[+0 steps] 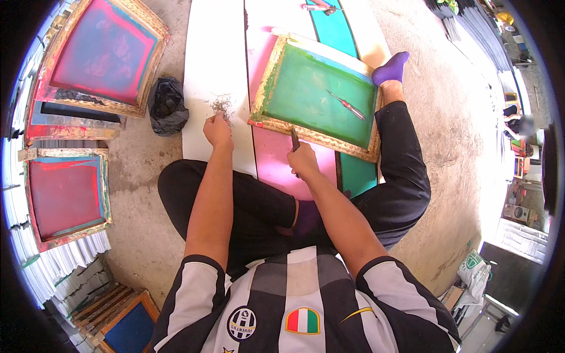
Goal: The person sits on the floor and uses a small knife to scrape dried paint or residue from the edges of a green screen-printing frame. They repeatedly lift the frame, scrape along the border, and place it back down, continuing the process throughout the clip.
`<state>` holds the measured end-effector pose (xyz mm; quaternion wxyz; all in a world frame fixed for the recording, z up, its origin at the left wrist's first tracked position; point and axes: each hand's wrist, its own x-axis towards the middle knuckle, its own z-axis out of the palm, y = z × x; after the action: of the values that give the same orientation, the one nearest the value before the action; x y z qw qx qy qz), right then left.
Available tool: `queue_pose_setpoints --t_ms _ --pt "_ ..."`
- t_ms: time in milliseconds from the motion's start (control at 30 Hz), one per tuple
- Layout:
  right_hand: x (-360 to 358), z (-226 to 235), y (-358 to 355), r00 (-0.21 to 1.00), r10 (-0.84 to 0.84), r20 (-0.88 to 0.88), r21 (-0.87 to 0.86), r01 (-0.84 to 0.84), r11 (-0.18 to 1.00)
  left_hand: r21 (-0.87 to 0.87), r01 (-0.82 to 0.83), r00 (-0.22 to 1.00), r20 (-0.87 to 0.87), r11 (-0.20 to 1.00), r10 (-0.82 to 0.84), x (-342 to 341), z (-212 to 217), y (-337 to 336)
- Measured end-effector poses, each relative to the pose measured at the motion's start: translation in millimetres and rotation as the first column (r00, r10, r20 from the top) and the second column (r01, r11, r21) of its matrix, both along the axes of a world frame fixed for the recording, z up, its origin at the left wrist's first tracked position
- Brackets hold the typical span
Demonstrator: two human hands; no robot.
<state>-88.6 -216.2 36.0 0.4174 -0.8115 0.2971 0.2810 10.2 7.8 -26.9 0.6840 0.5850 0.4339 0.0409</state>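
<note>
Striped shirt (pixel 303 276) is nearest. Our left hand (pixel 218 128), fingertips together, is at thin wire bits (pixel 221 101); our right hand (pixel 303 160) squeezes a dark hand tool (pixel 295 139) by the wood-framed green screen (pixel 300 88).

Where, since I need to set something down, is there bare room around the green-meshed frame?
Bare: the white panel beyond the wire bits, left of the frame, and floor right of the right leg. Crowded: the frame's near edge, with the right hand and its dark tool, and around the left hand.
</note>
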Motion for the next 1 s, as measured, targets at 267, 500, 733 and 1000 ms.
queue_pose_setpoints --t_ms 267,500,733,1000 --pt "-19 -53 -7 0.944 -0.307 0.125 0.491 0.21 0.846 0.077 0.076 0.995 0.058 0.994 -0.081 -3 -2 -7" --pt "-29 -38 -4 0.976 -0.13 0.174 0.537 0.016 0.843 0.347 0.713 0.589 0.174 0.61 -0.789 -21 23 -23" --pt "-15 -6 16 0.992 -0.025 0.122 0.571 -0.05 0.819 0.331 0.879 0.321 0.12 0.343 -0.939 -39 32 -38" --pt "-17 5 14 0.992 -0.101 -0.072 0.711 0.122 0.692 0.28 0.753 0.566 0.188 0.596 -0.803 -33 14 -36"
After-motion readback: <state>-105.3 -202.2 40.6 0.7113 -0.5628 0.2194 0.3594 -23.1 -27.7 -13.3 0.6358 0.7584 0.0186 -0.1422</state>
